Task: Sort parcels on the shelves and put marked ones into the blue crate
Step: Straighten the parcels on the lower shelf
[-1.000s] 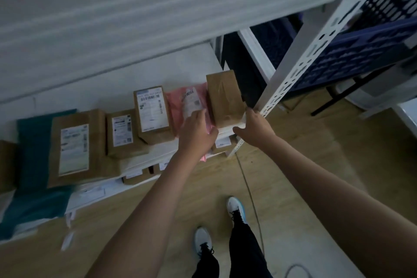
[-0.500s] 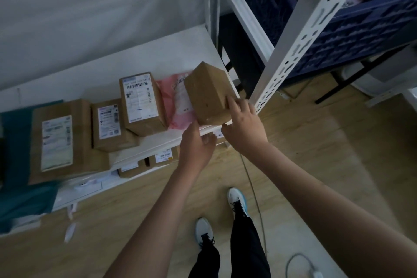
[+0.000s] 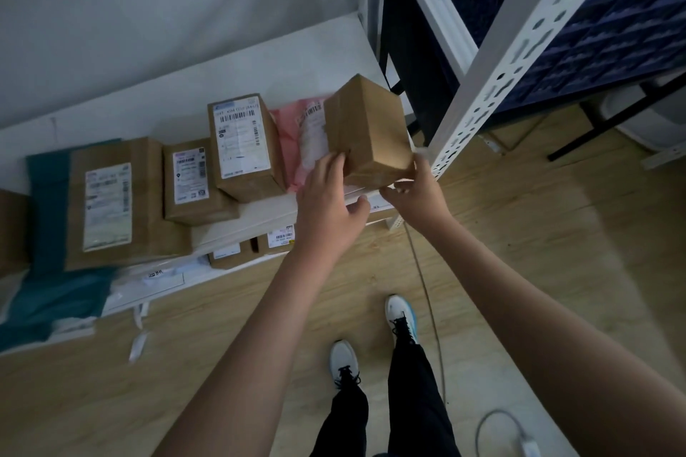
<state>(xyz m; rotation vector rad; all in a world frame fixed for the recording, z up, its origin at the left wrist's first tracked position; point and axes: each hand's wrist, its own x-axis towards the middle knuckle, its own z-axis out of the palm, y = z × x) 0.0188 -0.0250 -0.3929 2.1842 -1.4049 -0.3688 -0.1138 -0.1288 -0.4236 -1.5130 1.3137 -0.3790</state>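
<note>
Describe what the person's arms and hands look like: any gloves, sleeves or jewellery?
Both arms are bare up to the frame edge, with no sleeves showing. The left hand and right hand wear no gloves, and no rings, watch or bracelets are visible.

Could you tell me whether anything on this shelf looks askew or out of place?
Yes: the plain brown box at the shelf's right end is tipped on edge between both hands, no label showing, while the neighbouring boxes lie flat, labels up. It overlaps the pink mailer.
</note>
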